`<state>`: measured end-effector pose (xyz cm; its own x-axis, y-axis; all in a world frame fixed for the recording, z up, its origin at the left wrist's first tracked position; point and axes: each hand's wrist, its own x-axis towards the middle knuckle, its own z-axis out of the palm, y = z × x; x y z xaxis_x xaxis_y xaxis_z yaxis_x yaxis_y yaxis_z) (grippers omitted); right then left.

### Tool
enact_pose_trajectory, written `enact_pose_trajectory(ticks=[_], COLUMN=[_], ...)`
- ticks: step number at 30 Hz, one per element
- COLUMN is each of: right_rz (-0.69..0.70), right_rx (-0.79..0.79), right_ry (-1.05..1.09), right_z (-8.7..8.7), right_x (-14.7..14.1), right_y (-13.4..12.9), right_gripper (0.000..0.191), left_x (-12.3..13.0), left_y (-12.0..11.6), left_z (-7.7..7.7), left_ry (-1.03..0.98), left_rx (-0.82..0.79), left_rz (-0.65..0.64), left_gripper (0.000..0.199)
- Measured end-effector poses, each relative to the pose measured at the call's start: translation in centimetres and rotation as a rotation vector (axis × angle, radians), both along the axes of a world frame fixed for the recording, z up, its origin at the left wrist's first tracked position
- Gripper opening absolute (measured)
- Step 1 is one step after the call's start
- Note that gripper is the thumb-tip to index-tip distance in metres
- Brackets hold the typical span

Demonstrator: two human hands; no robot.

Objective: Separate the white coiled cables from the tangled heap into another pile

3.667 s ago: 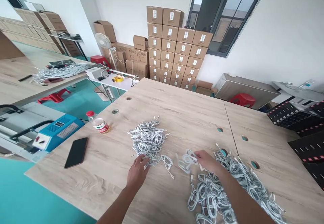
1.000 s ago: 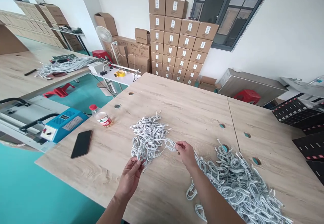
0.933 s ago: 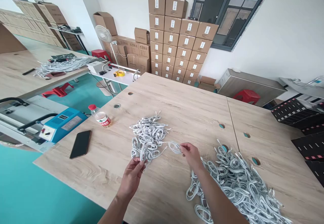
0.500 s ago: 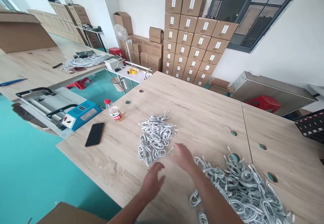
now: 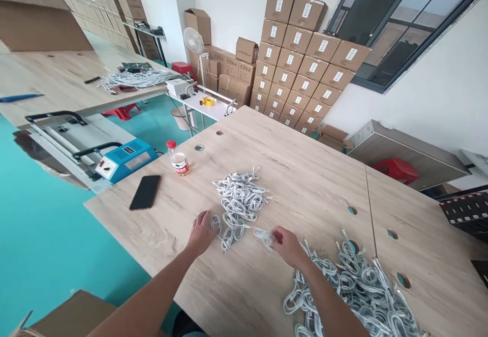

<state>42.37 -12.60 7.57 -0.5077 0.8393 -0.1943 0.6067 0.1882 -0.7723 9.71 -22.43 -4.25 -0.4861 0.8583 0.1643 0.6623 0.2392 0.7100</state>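
Coiled white cables (image 5: 244,197) lie in a small heap on the wooden tabletop. At the heap's near left edge, my left hand (image 5: 202,233) has its fingers curled against one coil (image 5: 216,224), which seems pinched at the fingertips. My right hand (image 5: 288,245) grips another coiled cable (image 5: 264,236), slightly blurred, just right of the heap. Beneath and beyond my right forearm spreads a larger pile of coiled cables (image 5: 366,286), partly covered by that arm.
A black phone (image 5: 145,192) and a red-capped bottle (image 5: 179,160) stand left of the small heap. Round holes pierce the tabletop (image 5: 305,179). A blue-ended machine (image 5: 127,159) adjoins the left edge; an open carton (image 5: 72,314) sits below. Stacked boxes (image 5: 297,62) line the wall.
My left hand has moved left and up to the heap's edge. My right hand, lower and slightly right, now has a coiled cable in its fingers. The view has shifted slightly.
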Motion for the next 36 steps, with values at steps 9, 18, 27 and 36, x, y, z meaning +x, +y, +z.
enact_pose_trajectory(ticks=[9, 18, 27, 36], right_rz=[-0.033, -0.192, -0.122, 0.014], right_rx=[-0.209, 0.05, 0.121, 0.279], right_ry=[-0.104, -0.78, -0.679, -0.938], right_z=[4.5, 4.4, -3.7, -1.2], right_x=[12.4, 15.3, -13.8, -7.1], right_y=[-0.7, -1.2, -1.9, -4.0], right_gripper=[0.019, 0.041, 0.043, 0.036], left_x=[-0.4, -6.1, -4.4, -4.5], left_y=[-0.3, -1.8, -0.6, -0.7], left_z=[-0.9, 2.0, 1.1, 0.5], left_ry=[0.029, 0.131, 0.269, 0.283], left_rx=[-0.01, -0.163, -0.296, -0.348], left_rz=[-0.05, 0.26, 0.378, 0.382], left_gripper=[0.057, 0.064, 0.07, 0.072])
